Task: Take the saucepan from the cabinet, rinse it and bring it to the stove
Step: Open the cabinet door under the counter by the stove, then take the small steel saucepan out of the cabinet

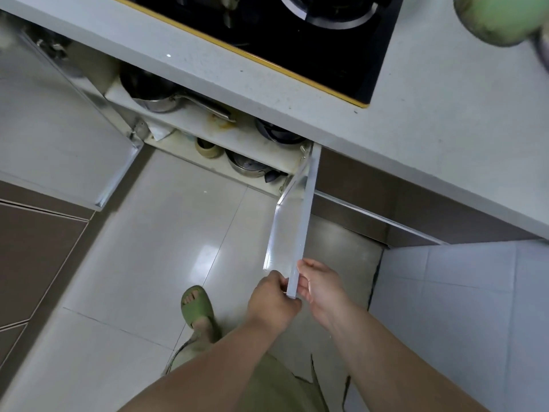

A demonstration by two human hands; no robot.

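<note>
Hands meet at the free edge of the right cabinet door (300, 221), which stands swung out toward us over the floor. Our left hand (273, 298) curls its fingers around the door's bottom corner from the left, and our right hand (319, 288) pinches the same thin edge from the right, thumb on top.

Beyond the door, the cabinet (208, 135) lies open under the tabletop (430, 120). We see the saucepan (154, 95) on the upper shelf at the left, a steel pan with a long handle reaching right toward the shelf's front edge. Further right on that shelf sits a dark pan (277, 133), tucked partly under the tabletop's lip. On the lower shelf rest a small round container (208, 147) and a steel lid (246, 166).

The left cabinet door (68, 135) is swung wide to the left, so the gap between the two doors is open, with pale floor tiles (166, 221) in front. One foot in a green slipper (198, 306) stands on those tiles, just left of our hands.

Above, the black stove (297, 40) is set into the tabletop, gold trim along its near edge. A green rounded object (499, 16), blurred, sits at the far right.
</note>
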